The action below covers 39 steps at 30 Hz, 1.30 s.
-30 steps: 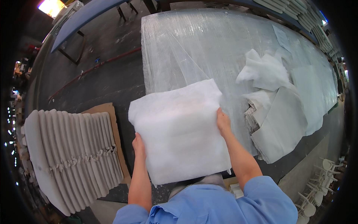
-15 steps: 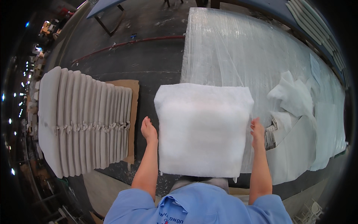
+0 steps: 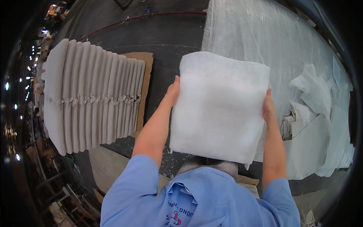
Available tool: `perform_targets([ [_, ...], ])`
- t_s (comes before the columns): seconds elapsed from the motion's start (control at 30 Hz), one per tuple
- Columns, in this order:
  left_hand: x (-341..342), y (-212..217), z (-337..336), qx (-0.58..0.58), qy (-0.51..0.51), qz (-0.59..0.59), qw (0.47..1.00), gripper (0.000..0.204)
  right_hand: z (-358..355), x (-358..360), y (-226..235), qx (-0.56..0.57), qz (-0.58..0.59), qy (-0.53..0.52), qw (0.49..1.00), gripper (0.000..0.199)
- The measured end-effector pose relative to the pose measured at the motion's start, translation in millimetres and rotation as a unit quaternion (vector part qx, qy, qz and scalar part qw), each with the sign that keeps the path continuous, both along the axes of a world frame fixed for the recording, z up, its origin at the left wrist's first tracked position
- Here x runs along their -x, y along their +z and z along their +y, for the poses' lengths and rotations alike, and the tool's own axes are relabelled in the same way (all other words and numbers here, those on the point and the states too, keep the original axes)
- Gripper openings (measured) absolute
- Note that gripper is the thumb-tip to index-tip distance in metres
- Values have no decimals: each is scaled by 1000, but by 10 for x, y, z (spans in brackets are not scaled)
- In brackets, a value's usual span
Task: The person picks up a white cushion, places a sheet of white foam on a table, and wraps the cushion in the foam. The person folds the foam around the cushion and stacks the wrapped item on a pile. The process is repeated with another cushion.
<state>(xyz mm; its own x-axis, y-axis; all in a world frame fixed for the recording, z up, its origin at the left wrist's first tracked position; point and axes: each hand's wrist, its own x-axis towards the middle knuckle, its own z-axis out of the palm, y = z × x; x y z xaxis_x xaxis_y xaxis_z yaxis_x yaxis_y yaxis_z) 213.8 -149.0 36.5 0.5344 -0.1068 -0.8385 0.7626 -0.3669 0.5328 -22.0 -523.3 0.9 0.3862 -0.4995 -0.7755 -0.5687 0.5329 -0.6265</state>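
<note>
In front of me is a squarish cushion-like pad [image 3: 219,109] covered in soft white batting, with its far edge slightly wavy. Small strips poke out at its near corners. My left hand [image 3: 174,91] grips the left side of the pad, its fingers partly hidden at the edge. On the opposite side, my right hand [image 3: 268,106] holds the right edge, with the fingers mostly out of sight behind it. What the pad rests on underneath is hidden.
To the left stands a row of pale grey cushions [image 3: 90,98] packed upright on brown cardboard [image 3: 145,79]. A large plastic-wrapped block [image 3: 242,34] lies at the far right. Crumpled white batting [image 3: 308,87] and a bundle of folded fabric pieces [image 3: 289,126] lie on its near part.
Both hands have come in from beside the pad and now hold its side edges. The whole view has shifted, with the surroundings appearing higher and further right.
</note>
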Motion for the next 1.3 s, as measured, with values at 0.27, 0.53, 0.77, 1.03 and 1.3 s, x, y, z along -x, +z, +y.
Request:
perform_targets([
  [0.27, 451, -45, 797, 10, 22, -65, 998, 88, 33, 726, 325, 115, 19, 17, 993, 84],
  [0.53, 929, -194, 917, 45, 35, 51, 997, 79, 140, 858, 230, 58, 62, 62, 995, 80],
  [0.77, 1662, -122, 1435, 67, 82, 4, 994, 82, 761, 1589, 248, 131, 111, 62, 983, 80],
  [1.03, 1718, -87, 1607, 18, 14, -9, 1000, 77, 676, 1768, 535, 37, 72, 33, 996, 88],
  [1.3, 2107, -43, 1491, 32, 105, 49, 993, 81, 1175, 2266, 172, -119, 6, -27, 993, 86],
])
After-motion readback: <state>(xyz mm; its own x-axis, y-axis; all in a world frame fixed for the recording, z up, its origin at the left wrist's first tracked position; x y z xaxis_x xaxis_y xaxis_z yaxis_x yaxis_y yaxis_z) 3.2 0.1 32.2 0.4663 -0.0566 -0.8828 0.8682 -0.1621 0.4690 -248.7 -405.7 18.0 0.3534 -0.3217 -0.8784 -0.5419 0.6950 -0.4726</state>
